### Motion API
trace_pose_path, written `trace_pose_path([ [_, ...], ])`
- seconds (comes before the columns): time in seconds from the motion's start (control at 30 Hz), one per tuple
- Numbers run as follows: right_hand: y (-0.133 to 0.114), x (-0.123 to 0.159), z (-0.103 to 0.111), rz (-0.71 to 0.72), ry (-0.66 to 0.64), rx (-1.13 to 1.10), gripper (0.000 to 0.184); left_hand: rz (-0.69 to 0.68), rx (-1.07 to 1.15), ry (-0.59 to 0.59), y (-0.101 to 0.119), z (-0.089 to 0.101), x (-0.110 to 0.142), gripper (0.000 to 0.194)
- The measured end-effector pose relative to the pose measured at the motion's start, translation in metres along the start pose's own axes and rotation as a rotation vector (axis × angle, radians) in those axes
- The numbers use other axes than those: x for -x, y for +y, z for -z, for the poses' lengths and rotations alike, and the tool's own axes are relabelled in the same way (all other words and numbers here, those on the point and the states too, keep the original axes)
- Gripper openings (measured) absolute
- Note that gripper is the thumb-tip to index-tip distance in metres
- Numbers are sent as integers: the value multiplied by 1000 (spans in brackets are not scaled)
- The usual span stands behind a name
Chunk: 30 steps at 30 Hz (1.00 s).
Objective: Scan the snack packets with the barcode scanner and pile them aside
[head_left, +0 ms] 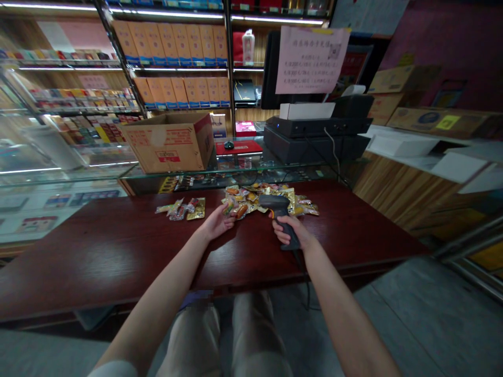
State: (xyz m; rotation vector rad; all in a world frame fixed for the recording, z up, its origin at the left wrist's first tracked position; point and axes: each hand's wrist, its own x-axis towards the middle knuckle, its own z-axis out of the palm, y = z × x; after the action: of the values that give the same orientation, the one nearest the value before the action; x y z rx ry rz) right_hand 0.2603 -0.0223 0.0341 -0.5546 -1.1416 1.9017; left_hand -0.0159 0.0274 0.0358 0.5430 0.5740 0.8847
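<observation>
My right hand (288,230) is wrapped round the grip of a dark grey barcode scanner (275,201). The scanner's head points left over a pile of small snack packets (255,198), and its cable (307,283) drops past the table edge. Beside the pile's left end is my left hand (218,224), thumb and fingers apart. A small greenish clear packet (229,208) lies by its thumb; whether the two touch is hard to see. Farther left lies a smaller group of packets (178,210), with a gold packet (196,208) among them.
The dark red table (129,246) spans the front. Behind it, a glass counter (231,175) carries an open cardboard box (168,144), a black mouse (229,145) and a cash drawer (310,149) below a monitor with a paper notice (312,60). Stocked shelves (176,68) rise behind.
</observation>
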Motion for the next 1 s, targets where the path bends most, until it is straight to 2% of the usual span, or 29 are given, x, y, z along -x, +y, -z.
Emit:
trace_pose_path([
  [0.23,0,0,0,-20,-7,17,29,6,-74,-4,0,5,-1,31],
  [0.4,2,1,0,-18,11,45,27,12,-133,96,-1,-2,0,22],
  [0.5,2,1,0,-30,5,55,27,-1,-167,114,-3,-3,-2,22],
  [0.6,2,0,-1,-34,16,44,30,-87,-366,178,-3,-3,-4,24],
  [0.63,1,0,-2,-31,25,38,31,-160,-506,240,0,-2,-4,26],
  [0.7,1,0,-2,-20,45,24,33,-378,-874,458,8,-1,0,29],
  [0.77,0,0,-2,-7,64,11,32,-597,-1277,768,22,3,8,36],
  [0.8,0,0,-2,-3,71,7,31,-639,-1470,927,29,7,13,40],
  [0.83,0,0,-3,-1,78,6,30,-623,-1638,1067,37,11,18,44],
  [0.87,-1,0,-3,-1,82,6,30,-567,-1780,1159,44,16,23,45],
  [0.93,-2,0,-4,-3,89,12,31,-461,-1986,1236,54,29,30,41],
  [1.0,-3,0,-5,-7,97,16,33,-399,-2083,1249,59,41,35,39],
])
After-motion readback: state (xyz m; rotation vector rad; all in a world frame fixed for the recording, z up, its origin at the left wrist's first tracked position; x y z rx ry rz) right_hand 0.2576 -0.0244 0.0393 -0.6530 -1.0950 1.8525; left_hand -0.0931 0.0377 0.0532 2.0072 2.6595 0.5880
